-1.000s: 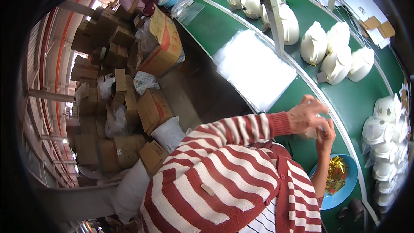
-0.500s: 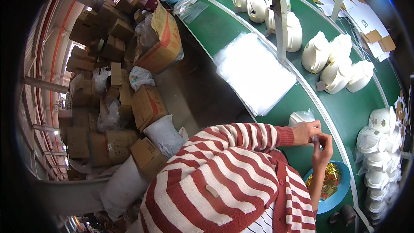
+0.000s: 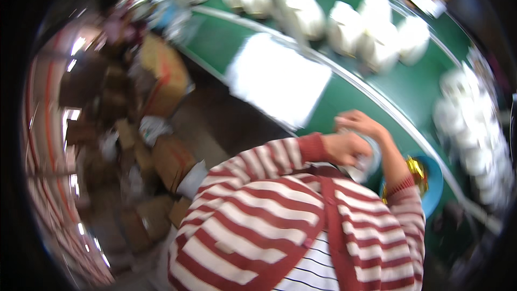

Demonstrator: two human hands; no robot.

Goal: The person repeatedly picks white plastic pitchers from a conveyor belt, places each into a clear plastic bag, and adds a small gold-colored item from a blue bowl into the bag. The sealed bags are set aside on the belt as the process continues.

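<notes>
My left hand (image 3: 346, 148) is closed on a white rounded object in a clear plastic bag (image 3: 362, 171), held in front of my chest. Just beyond it, my right hand (image 3: 360, 122) is curled with its fingers toward the left, above the bag's far side. Blur and the hand itself hide what those fingers hold. A blue bowl (image 3: 435, 183) with gold and red shiny pieces (image 3: 416, 168) stands to the right of my right forearm.
A stack of white sheets (image 3: 280, 81) lies on the green table (image 3: 215, 40). White rounded items (image 3: 344, 29) stand beyond the pale rail (image 3: 355, 81); more are piled at the right (image 3: 474, 129). A metal post (image 3: 285, 13) rises there. Cardboard boxes (image 3: 161, 81) crowd the left.
Both hands have come closer to my body, and the bagged white object has left the table into my left hand. The whole view has swung and blurred.
</notes>
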